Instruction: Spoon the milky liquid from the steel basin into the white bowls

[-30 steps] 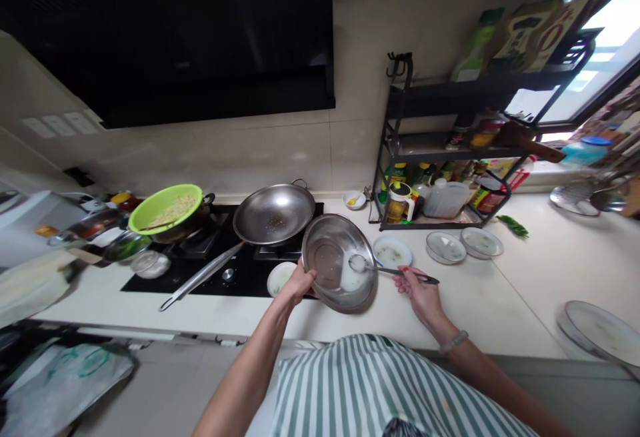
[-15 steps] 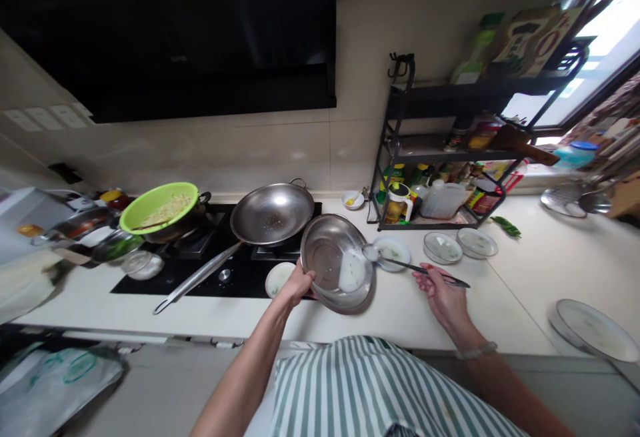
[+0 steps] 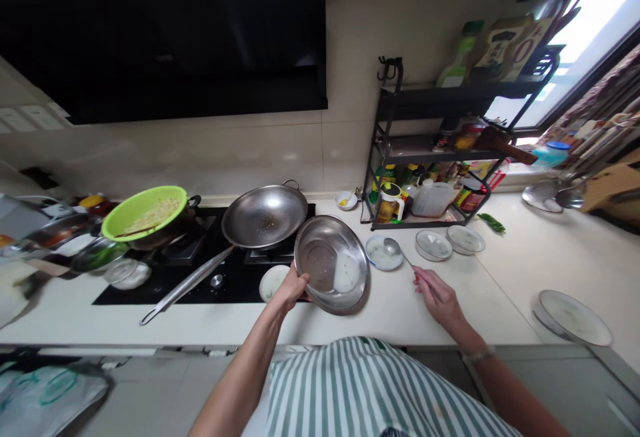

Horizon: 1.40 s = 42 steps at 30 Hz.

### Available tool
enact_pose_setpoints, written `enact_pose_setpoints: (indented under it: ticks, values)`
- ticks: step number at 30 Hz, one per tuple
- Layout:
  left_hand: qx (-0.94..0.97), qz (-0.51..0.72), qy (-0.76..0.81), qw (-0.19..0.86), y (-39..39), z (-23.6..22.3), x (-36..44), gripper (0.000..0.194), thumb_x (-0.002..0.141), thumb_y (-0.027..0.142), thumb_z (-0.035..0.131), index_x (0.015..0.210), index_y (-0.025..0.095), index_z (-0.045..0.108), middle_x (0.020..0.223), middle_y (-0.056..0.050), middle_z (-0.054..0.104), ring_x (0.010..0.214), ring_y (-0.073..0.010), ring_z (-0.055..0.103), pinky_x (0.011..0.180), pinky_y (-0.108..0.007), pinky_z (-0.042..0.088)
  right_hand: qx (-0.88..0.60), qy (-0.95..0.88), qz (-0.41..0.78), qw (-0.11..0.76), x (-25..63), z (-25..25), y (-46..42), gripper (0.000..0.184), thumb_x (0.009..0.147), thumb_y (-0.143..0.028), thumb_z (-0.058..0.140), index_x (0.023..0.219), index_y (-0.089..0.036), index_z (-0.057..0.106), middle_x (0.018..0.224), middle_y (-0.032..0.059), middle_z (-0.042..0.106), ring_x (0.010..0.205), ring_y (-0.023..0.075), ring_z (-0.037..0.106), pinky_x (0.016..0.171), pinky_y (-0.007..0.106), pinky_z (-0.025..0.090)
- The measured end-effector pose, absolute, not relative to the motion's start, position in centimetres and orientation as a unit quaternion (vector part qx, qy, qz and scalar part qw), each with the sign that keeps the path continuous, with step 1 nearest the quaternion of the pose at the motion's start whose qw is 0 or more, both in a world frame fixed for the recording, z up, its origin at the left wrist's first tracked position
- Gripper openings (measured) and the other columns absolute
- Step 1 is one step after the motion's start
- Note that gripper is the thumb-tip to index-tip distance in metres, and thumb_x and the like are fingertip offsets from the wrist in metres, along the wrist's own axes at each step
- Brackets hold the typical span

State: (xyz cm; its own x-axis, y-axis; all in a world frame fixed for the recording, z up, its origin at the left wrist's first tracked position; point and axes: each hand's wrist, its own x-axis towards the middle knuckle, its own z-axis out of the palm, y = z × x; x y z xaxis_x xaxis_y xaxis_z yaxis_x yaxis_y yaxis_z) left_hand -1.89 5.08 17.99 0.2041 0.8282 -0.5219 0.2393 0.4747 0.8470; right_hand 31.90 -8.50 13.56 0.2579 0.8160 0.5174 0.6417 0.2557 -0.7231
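Observation:
My left hand [image 3: 293,286] grips the rim of a steel mixing bowl [image 3: 320,250], tilted so that a milky liquid with dark flecks [image 3: 346,273] pools at its right side. In my right hand [image 3: 439,297] is a metal spoon [image 3: 393,246], its bowl over a small blue-rimmed dish [image 3: 379,260] of similar liquid. Two more filled dishes stand to the right, a glass one [image 3: 433,246] and another [image 3: 467,239]. A white bowl [image 3: 274,281] with whitish contents and green bits is partly behind my left hand.
A steel wok [image 3: 265,215] sits on the black stove, its long handle [image 3: 187,287] reaching over the front counter. A lime-green colander [image 3: 113,220] stands at left. Behind the dishes is a black spice rack [image 3: 457,157]. Another filled dish [image 3: 575,317] lies far right.
The spoon has moved from the mixing bowl's right edge to over the blue-rimmed dish. My left hand still holds the bowl tilted. The whole view has shifted slightly.

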Motion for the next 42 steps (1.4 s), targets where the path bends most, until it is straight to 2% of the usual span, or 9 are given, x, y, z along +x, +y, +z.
enact_pose_setpoints:
  ticks: [4, 10, 15, 20, 23, 29, 35, 42]
  values:
    - [0.455, 0.239, 0.583, 0.629, 5.0, 17.9, -1.9, 0.05, 0.081, 0.011, 0.05, 0.13, 0.016, 0.041, 0.09, -0.007, 0.067, 0.055, -0.0146, 0.06, 0.053, -0.029, 0.053, -0.574, -0.676, 0.03, 0.462, 31.9, 14.1, -9.1, 0.028, 0.094, -0.027, 0.053, 0.114, -0.021, 0.072, 0.102, 0.0126, 0.072, 0.096, 0.024, 0.069, 0.087, 0.039, 0.057]
    - [0.451, 0.236, 0.58, 0.636, 5.1, 17.8, -2.0, 0.053, 0.08, 0.01, 0.049, 0.132, 0.017, 0.039, 0.089, -0.006, 0.067, 0.053, -0.0147, 0.06, 0.053, -0.03, 0.054, -0.648, -0.45, 0.12, 0.602, 30.0, 13.7, -8.5, 0.037, 0.095, -0.043, 0.052, 0.111, -0.015, 0.07, 0.081, 0.0093, 0.073, 0.061, 0.0183, 0.067, 0.059, 0.034, 0.06]
    - [0.45, 0.236, 0.587, 0.63, 5.1, 17.9, -1.9, 0.053, 0.08, 0.009, 0.048, 0.132, 0.017, 0.039, 0.085, -0.005, 0.066, 0.051, -0.0143, 0.058, 0.053, -0.03, 0.053, -0.616, -0.459, 0.243, 0.592, 26.8, 12.6, -7.4, 0.044, 0.088, -0.055, 0.059, 0.104, -0.015, 0.072, 0.071, 0.0067, 0.071, 0.054, 0.0172, 0.064, 0.055, 0.033, 0.058]
    - [0.456, 0.235, 0.588, 0.626, 5.1, 17.7, -1.9, 0.052, 0.081, 0.011, 0.05, 0.132, 0.017, 0.041, 0.084, -0.004, 0.065, 0.053, -0.0146, 0.06, 0.056, -0.032, 0.055, -0.601, -0.447, 0.311, 0.585, 24.7, 10.7, -6.3, 0.05, 0.078, -0.062, 0.065, 0.096, -0.016, 0.073, 0.071, 0.0066, 0.071, 0.054, 0.0171, 0.064, 0.053, 0.033, 0.057]
    - [0.458, 0.238, 0.585, 0.626, 5.0, 17.7, -1.9, 0.051, 0.081, 0.012, 0.051, 0.131, 0.018, 0.041, 0.084, -0.003, 0.064, 0.054, -0.0139, 0.059, 0.056, -0.031, 0.056, -0.619, -0.376, 0.342, 0.598, 24.4, 9.9, -5.8, 0.055, 0.074, -0.066, 0.067, 0.095, -0.015, 0.071, 0.067, 0.0077, 0.071, 0.053, 0.019, 0.065, 0.053, 0.034, 0.057]
    - [0.458, 0.239, 0.579, 0.631, 5.0, 17.7, -2.0, 0.053, 0.08, 0.01, 0.05, 0.131, 0.017, 0.04, 0.084, -0.004, 0.064, 0.056, -0.0137, 0.06, 0.055, -0.031, 0.057, -0.631, -0.275, 0.354, 0.633, 25.2, 10.8, -5.7, 0.055, 0.069, -0.064, 0.072, 0.093, -0.014, 0.068, 0.069, 0.0101, 0.073, 0.057, 0.0224, 0.068, 0.055, 0.035, 0.058]
    - [0.459, 0.23, 0.582, 0.63, 5.1, 17.7, -2.0, 0.054, 0.08, 0.012, 0.05, 0.133, 0.017, 0.039, 0.087, -0.006, 0.067, 0.055, -0.015, 0.061, 0.056, -0.033, 0.057, -0.632, -0.277, 0.342, 0.638, 25.5, 12.3, -6.1, 0.052, 0.069, -0.061, 0.074, 0.091, -0.014, 0.069, 0.069, 0.0102, 0.073, 0.056, 0.022, 0.068, 0.053, 0.034, 0.058]
    - [0.459, 0.235, 0.576, 0.634, 5.2, 17.5, -2.2, 0.055, 0.078, 0.012, 0.051, 0.132, 0.017, 0.039, 0.092, -0.008, 0.068, 0.058, -0.0151, 0.062, 0.054, -0.029, 0.056, -0.611, -0.258, 0.353, 0.66, 25.4, 12.0, -6.0, 0.048, 0.069, -0.058, 0.076, 0.089, -0.015, 0.069, 0.067, 0.0097, 0.073, 0.055, 0.0214, 0.067, 0.05, 0.033, 0.056]
